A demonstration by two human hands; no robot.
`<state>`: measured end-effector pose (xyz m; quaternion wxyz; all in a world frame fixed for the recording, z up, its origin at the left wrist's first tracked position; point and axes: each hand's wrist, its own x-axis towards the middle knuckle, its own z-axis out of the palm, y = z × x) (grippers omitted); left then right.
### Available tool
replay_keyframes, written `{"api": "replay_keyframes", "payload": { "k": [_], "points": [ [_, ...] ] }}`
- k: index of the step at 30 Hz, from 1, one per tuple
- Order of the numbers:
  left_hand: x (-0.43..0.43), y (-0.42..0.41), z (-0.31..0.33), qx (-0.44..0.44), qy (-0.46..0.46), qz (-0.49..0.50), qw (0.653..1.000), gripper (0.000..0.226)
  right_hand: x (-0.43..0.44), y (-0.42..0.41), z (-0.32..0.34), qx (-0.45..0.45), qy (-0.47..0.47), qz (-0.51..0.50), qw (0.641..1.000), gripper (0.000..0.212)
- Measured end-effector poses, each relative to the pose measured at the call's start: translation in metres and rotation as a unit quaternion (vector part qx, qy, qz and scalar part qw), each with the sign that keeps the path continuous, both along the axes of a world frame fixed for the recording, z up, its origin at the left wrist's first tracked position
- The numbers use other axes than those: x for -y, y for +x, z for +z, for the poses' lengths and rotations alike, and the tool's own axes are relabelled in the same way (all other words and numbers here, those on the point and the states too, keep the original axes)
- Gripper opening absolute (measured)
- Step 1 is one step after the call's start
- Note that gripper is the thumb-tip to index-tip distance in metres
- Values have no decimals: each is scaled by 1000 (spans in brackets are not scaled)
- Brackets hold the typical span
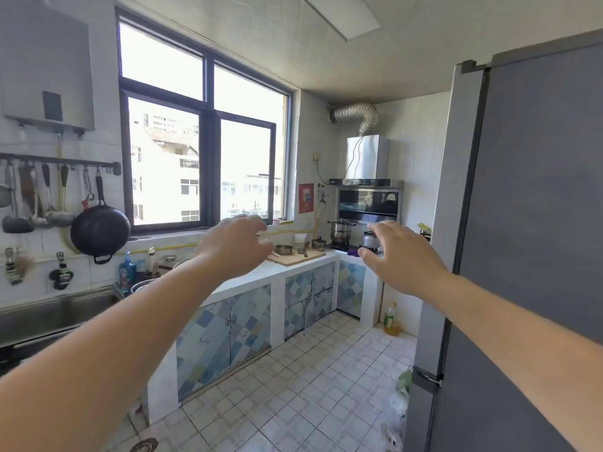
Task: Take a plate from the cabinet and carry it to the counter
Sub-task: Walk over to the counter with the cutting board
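Both my arms stretch forward at chest height across the kitchen. My left hand [236,244] is empty, its fingers loosely curled and apart. My right hand [399,256] is also empty with fingers spread. Below the white counter [248,278] run cabinet doors [225,334] with a blue diamond pattern, all closed. No plate is visible in this view.
A steel sink [55,313] is at the left, a black wok [100,229] hangs above it. A wooden cutting board [298,256] lies on the counter, pots stand on the stove [341,231], a grey fridge [522,256] fills the right, an oil bottle [391,319] stands on the floor.
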<state>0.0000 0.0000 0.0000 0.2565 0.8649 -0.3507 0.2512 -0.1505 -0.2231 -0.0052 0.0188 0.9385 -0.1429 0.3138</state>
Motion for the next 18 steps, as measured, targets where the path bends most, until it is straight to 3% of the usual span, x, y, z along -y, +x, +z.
{"api": "replay_keyframes", "payload": {
  "k": [6,18],
  "points": [
    [32,56,-5,30,29,6,999,43,22,60,-3,21,-25,-4,999,53],
    [103,252,6,91,65,50,992,38,89,245,1,24,-18,-22,999,50]
  ]
}}
